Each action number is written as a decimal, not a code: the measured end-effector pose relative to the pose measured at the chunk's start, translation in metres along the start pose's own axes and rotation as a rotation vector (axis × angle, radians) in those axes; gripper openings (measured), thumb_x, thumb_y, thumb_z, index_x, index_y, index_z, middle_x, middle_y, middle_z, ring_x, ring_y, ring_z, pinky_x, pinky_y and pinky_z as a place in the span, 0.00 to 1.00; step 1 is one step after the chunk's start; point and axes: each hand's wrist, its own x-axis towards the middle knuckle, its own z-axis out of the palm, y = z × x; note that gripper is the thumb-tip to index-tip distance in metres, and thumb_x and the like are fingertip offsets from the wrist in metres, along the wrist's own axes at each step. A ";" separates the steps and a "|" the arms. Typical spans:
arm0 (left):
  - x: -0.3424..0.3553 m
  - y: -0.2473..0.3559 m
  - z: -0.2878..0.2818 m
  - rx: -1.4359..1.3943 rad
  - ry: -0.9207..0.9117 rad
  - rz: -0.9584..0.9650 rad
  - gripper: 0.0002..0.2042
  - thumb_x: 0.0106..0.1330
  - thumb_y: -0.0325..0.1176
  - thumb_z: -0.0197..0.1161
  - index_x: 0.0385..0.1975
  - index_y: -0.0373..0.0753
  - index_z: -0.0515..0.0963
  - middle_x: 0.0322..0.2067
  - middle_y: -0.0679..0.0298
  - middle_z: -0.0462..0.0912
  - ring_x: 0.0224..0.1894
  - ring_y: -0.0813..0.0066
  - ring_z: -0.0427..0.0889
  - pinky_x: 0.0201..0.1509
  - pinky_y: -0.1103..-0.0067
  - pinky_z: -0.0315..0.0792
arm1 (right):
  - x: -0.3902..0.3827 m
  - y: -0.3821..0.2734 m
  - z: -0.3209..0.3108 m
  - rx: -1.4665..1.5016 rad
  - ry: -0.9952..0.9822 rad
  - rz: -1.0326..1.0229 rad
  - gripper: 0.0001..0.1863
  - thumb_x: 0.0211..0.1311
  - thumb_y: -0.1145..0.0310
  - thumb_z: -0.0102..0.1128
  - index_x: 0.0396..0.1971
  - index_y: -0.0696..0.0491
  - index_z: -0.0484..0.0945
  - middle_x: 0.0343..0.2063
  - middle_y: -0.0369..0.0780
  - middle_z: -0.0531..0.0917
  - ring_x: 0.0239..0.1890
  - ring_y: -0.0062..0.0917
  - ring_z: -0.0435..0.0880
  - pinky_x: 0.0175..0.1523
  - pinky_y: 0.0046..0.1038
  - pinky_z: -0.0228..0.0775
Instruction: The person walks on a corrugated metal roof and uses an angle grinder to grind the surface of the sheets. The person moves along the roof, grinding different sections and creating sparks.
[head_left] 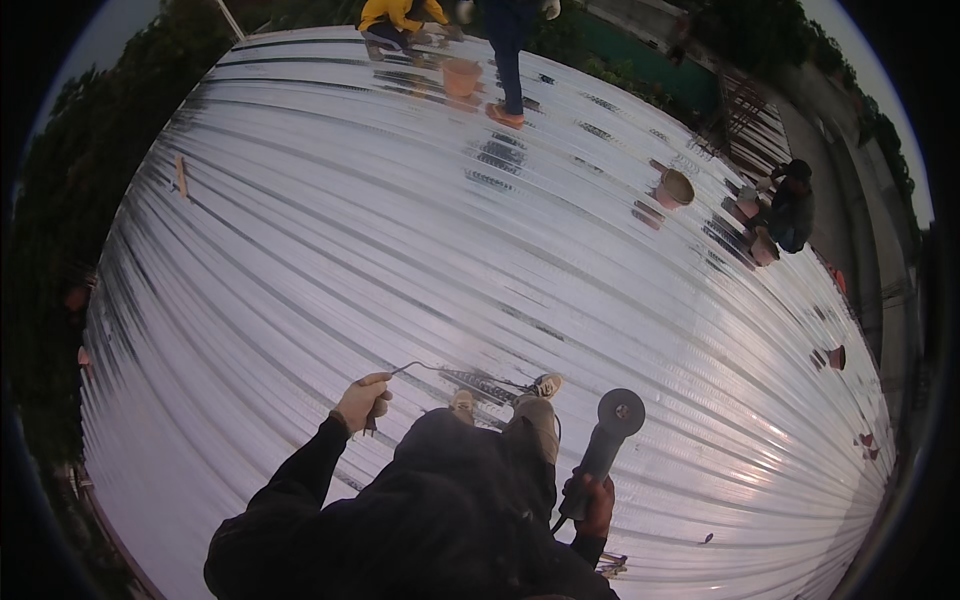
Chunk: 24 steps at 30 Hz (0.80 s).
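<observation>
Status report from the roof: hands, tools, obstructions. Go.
Left hand shut on thin bent-wire tool. Right hand shut on angle grinder. Own shoes on metal roof; buckets far off.

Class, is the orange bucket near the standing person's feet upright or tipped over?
Upright: the orange bucket stands on the metal roof, open rim facing up. Its contents cannot be seen.

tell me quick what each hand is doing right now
Left hand: closed on the handle of a thin bent metal wire tool.
Right hand: closed around a dark angle grinder with round disc.
</observation>
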 end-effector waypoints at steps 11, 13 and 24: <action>0.045 0.001 0.153 -0.210 0.118 0.021 0.23 0.79 0.32 0.61 0.71 0.34 0.76 0.36 0.61 0.83 0.27 0.78 0.77 0.31 0.76 0.74 | 0.196 -0.084 -0.102 -0.079 -0.137 0.277 0.16 0.68 0.60 0.71 0.43 0.58 0.82 0.31 0.42 0.87 0.30 0.34 0.89 0.34 0.38 0.84; 0.051 -0.002 0.193 -0.176 0.106 0.027 0.23 0.80 0.34 0.60 0.72 0.34 0.75 0.37 0.61 0.84 0.29 0.77 0.79 0.33 0.76 0.76 | 0.238 -0.094 -0.126 -0.070 -0.147 0.341 0.15 0.69 0.60 0.72 0.41 0.58 0.83 0.31 0.42 0.88 0.31 0.35 0.90 0.34 0.39 0.84; 0.010 0.046 0.317 -0.130 0.232 -0.038 0.24 0.79 0.37 0.60 0.72 0.37 0.77 0.38 0.63 0.85 0.30 0.75 0.81 0.33 0.74 0.78 | 0.315 -0.155 -0.205 -0.494 -0.093 0.446 0.20 0.66 0.59 0.74 0.47 0.60 0.85 0.35 0.44 0.89 0.33 0.38 0.91 0.37 0.43 0.86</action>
